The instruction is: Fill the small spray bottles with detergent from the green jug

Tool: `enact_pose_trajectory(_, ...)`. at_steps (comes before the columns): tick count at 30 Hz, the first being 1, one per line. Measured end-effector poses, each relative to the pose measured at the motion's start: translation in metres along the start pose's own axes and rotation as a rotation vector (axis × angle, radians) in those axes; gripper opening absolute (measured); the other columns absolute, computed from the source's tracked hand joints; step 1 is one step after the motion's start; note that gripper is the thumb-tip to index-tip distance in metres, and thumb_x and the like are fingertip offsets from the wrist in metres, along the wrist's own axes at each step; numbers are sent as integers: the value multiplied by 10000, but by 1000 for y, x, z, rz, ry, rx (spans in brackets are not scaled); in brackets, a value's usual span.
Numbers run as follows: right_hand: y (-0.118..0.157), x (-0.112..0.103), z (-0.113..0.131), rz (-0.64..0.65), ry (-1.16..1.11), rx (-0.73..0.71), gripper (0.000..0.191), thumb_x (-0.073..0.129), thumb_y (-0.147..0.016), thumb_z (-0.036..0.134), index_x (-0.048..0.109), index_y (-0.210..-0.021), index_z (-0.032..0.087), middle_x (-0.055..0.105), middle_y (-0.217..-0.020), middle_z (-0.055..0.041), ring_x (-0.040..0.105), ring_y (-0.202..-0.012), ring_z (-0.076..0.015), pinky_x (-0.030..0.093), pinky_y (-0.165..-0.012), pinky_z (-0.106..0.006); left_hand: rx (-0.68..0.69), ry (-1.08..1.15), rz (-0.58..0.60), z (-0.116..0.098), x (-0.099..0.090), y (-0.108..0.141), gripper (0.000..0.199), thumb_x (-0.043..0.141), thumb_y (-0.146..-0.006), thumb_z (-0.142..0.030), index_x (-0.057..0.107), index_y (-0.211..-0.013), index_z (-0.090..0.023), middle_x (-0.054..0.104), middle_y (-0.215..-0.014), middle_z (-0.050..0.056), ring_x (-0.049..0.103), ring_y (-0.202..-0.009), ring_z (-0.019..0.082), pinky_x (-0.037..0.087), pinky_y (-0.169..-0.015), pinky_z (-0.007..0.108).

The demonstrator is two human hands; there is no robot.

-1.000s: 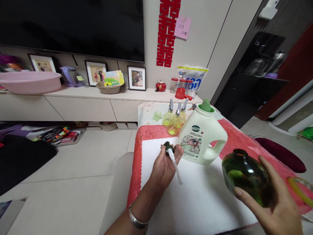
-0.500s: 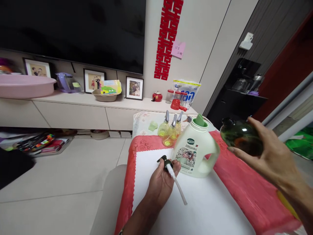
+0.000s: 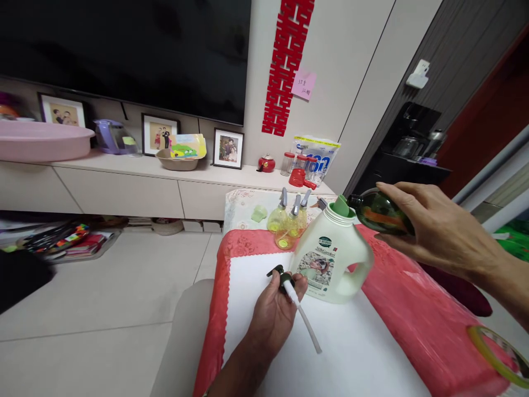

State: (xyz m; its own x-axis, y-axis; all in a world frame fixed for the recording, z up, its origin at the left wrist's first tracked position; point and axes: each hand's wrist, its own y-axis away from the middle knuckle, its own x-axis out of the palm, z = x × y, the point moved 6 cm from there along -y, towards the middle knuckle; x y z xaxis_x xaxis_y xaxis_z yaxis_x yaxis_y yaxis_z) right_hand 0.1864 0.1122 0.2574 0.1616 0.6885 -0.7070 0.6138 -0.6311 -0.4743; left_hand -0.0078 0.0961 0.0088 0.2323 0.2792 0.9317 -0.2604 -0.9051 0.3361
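My right hand [image 3: 430,226] is closed around a dark green bottle [image 3: 382,212], tilted so that its neck points left. The bottle's mouth is at the green spout of a large pale green detergent jug [image 3: 330,253]; I cannot tell whether they touch. The jug stands upright and uncapped on the table. In front of it, my left hand [image 3: 276,311] grips a dark pump head [image 3: 285,280], with its white dip tube hanging down to the right. Whether liquid is flowing from the bottle cannot be seen.
Several yellowish spray bottles [image 3: 286,229] stand behind the jug on the left. A roll of yellow tape [image 3: 494,353] lies at the table's right edge. The red tablecloth [image 3: 413,309] has a white sheet [image 3: 351,347] on it. A long cabinet [image 3: 136,193] runs behind.
My right hand has moved the green bottle left and tipped it so that its mouth is at the jug's opening. My left hand holds the pump almost in place.
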Motion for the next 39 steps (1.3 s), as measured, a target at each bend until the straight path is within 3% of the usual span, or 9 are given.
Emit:
enact_pose_trajectory(6, -16, -9, 2, 56, 150, -162, 602, 329, -1003, 494, 393, -1483, 135, 430, -1351, -143, 474, -1116, -293, 462, -849, -411, 1, 3, -6, 0, 0, 1, 303, 462, -1002, -234, 628, -808, -72, 682, -826, 134, 725, -813, 189, 618, -873, 362)
enact_pose_trajectory(16, -33, -11, 7, 119, 300, -241, 574, 476, -945, 312, 349, -1498, 229, 408, -1382, -114, 407, -1194, -284, 321, -881, -391, -5, -13, -41, 2, 1, 2, 281, 463, -1000, -224, 626, -823, -78, 682, -830, 129, 725, -804, 183, 624, -852, 347)
enact_pose_trajectory(23, -45, -18, 13, 130, 249, -323, 455, 301, -991, 173, 431, -1425, 216, 429, -1355, -121, 402, -1212, -269, 277, -959, -461, -21, -14, -40, 2, -2, 0, 282, 473, -997, -228, 629, -820, -74, 694, -855, 144, 732, -833, 196, 615, -886, 355)
enact_pose_trajectory(29, -54, -29, 23, 49, 252, -431, 499, 221, -973, 105, 459, -1397, 218, 453, -1339, -115, 392, -1277, -276, 184, -1078, -604, -18, -7, -60, 3, -4, -1, 280, 470, -997, -222, 626, -809, -87, 697, -818, 132, 736, -821, 201, 618, -877, 359)
enact_pose_trajectory(34, -57, -37, 28, -11, 245, -471, 516, 202, -981, 95, 452, -1406, 248, 457, -1348, -88, 386, -1306, -247, 109, -1127, -629, -22, 1, -50, 3, -4, -1, 287, 469, -996, -218, 631, -804, -78, 703, -820, 148, 743, -833, 216, 614, -892, 370)
enact_pose_trajectory(39, -57, -43, 32, -54, 275, -491, 477, 163, -1007, 127, 500, -1334, 213, 455, -1347, -92, 392, -1305, -241, 111, -1139, -620, -14, -5, -39, 3, -5, -2, 290, 470, -995, -218, 640, -809, -74, 708, -824, 149, 746, -834, 214, 612, -897, 365)
